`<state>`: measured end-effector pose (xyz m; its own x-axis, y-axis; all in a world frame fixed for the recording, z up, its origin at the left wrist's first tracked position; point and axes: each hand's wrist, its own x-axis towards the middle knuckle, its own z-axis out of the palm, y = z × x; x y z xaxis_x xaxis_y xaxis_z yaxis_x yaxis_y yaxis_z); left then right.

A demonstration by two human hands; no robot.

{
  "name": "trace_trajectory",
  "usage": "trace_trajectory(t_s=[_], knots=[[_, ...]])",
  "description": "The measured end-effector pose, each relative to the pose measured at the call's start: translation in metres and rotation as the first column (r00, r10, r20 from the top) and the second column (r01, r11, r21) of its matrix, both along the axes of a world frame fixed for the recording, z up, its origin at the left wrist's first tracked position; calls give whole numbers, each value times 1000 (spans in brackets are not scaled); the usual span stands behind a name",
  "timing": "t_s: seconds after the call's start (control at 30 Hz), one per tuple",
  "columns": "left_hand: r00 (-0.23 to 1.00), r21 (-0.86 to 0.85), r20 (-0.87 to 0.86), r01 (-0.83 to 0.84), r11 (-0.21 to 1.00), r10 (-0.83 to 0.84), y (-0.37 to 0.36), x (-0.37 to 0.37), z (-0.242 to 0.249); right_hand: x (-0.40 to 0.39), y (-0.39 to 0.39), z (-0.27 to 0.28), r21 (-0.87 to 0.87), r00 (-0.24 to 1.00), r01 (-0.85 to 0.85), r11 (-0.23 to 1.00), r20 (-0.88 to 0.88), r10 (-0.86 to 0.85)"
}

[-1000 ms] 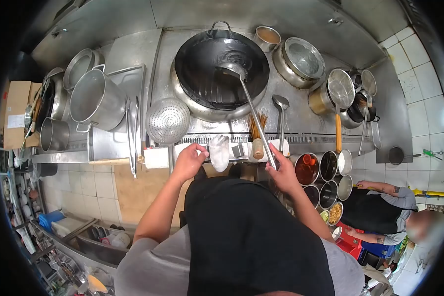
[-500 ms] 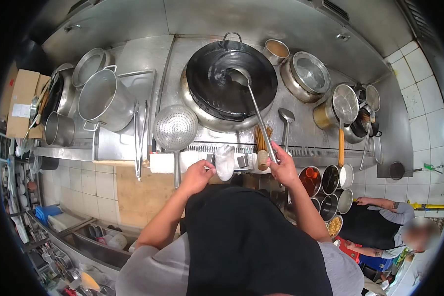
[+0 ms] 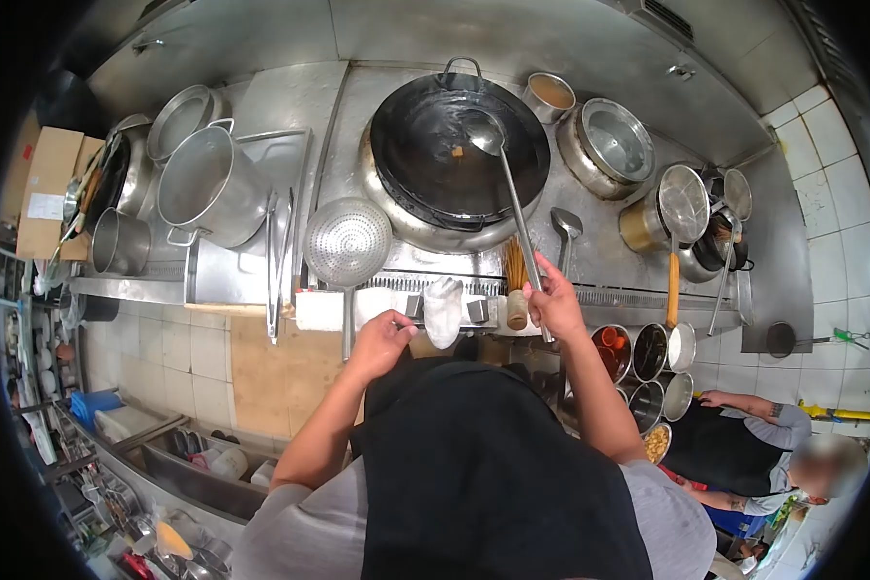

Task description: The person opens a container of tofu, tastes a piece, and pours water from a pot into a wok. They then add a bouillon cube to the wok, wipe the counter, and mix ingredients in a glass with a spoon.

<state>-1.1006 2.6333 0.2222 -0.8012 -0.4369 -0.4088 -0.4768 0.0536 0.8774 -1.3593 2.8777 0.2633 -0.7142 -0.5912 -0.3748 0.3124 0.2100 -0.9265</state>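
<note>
One wok point(image 3: 416, 145); one ladle point(image 3: 484, 133) in it; one perforated skimmer point(image 3: 348, 240) and one two-handled pot point(image 3: 224, 188) to the wok's left; one spatula point(image 3: 566, 224) and two mesh strainers point(image 3: 683, 198) to the wok's right.

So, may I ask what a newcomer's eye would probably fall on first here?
Probably the big dark wok, at the upper centre of the view. Next might be the long ladle, its bowl over the wok's interior and its handle in the right hand's grip. The round perforated skimmer also stands out, at the wok's lower left.
</note>
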Motion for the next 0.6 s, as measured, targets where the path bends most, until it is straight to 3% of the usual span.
trace_trajectory(t_s=[0.43, 0.6], knots=[[998, -59, 16, 68, 996, -67, 6, -8, -3, 0, 14, 9, -271, 933, 81, 959, 359, 23], [995, -95, 40, 92, 991, -89, 5, -15, 12, -2, 20, 11, -480, 805, 210, 852, 580, 128]])
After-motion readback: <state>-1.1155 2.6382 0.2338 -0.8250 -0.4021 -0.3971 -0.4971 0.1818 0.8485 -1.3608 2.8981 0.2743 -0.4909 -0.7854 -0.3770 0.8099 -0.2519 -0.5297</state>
